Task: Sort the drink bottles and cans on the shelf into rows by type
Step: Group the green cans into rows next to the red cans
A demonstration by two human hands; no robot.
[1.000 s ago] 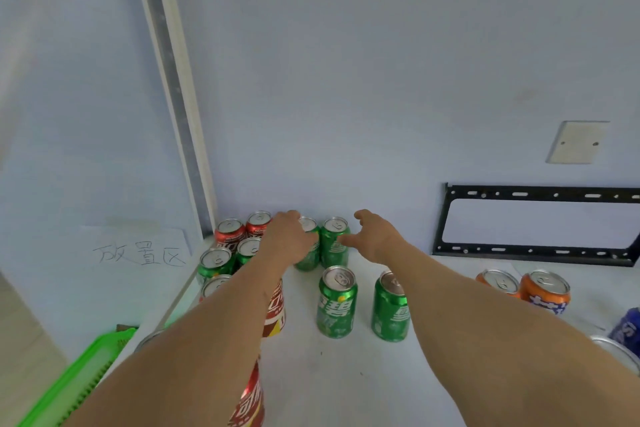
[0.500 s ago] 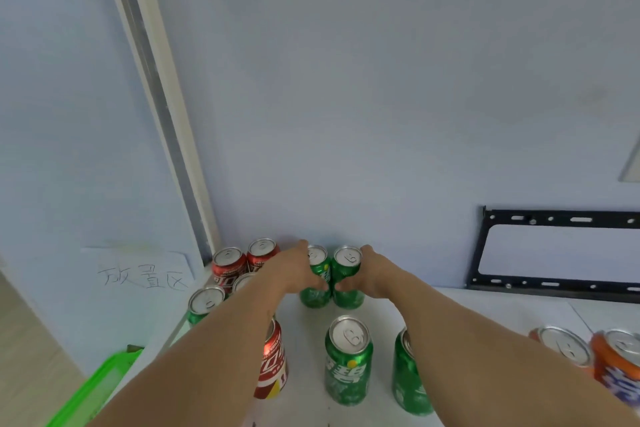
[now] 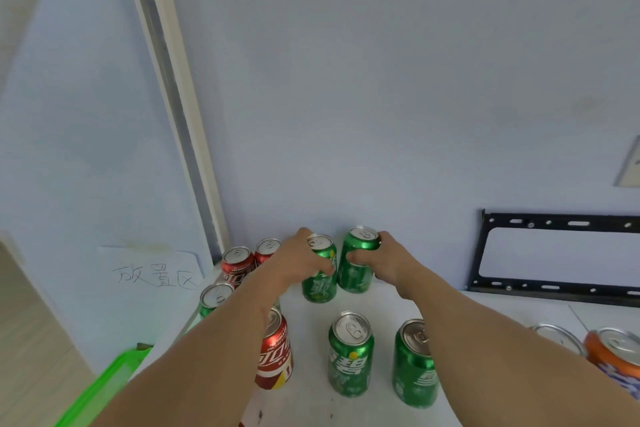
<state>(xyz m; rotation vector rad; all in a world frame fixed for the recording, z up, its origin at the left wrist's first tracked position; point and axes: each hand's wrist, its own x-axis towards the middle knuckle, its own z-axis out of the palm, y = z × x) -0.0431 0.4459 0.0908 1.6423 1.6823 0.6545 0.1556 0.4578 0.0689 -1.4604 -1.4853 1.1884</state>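
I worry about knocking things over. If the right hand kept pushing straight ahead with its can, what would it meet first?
Probably the pale blue back wall. The right hand holds the rear right green soda can, and nothing visible stands behind; the depth is unclear.

The left hand (image 3: 294, 267) grips one green can (image 3: 318, 282), the right hand (image 3: 384, 262) grips another green can (image 3: 356, 267) just beside it. Nearer than the fingers (image 3: 356, 257) stand two more green cans (image 3: 350, 354) and a red can (image 3: 275, 354) on the shelf (image 3: 311, 406).

Your head camera, the only view, looks forward and down along both forearms, close over the shelf (image 3: 311, 402), facing the wall (image 3: 381, 80) behind it.
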